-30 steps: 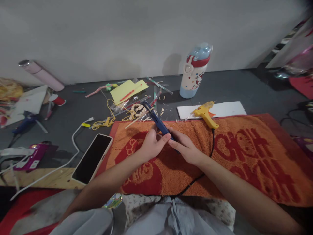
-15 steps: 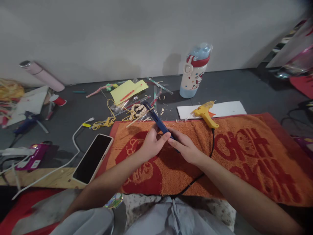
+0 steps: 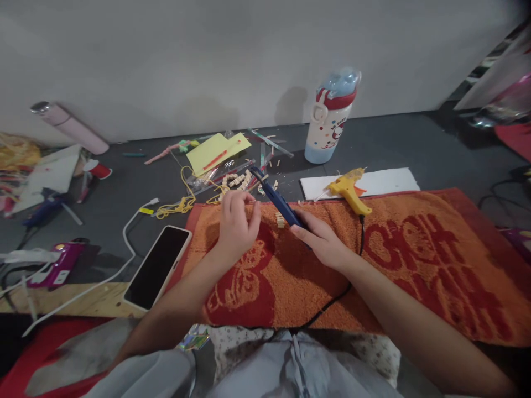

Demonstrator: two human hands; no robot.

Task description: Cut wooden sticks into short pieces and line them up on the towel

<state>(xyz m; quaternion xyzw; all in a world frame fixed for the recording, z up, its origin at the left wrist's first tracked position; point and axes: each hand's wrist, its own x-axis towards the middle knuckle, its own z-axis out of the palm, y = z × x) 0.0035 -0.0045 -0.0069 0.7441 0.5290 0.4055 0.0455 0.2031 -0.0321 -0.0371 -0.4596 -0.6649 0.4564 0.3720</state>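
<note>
My right hand (image 3: 319,239) is closed round the handle of a dark blue cutter tool (image 3: 277,200) that points away toward the upper left, over an orange and red towel (image 3: 415,249). My left hand (image 3: 236,224) hovers over the towel's left part with its fingers curled in a pinch; a thin wooden stick seems to be at its fingertips, too small to be sure. A small piece of wood (image 3: 280,220) lies on the towel between my hands. Wooden bits and a string of wooden pieces (image 3: 236,181) lie just beyond the towel.
A yellow glue gun (image 3: 347,189) rests on a white sheet (image 3: 390,181), its black cord crossing the towel. A water bottle (image 3: 331,117) stands at the wall. A phone (image 3: 157,267) with a white cable lies left, near yellow cord, yellow paper (image 3: 218,151) and a pink tube (image 3: 68,127).
My left hand has let go of the blue tool and moved left and away. My right hand with the tool has shifted slightly up and right. A small wood piece now lies between them.
</note>
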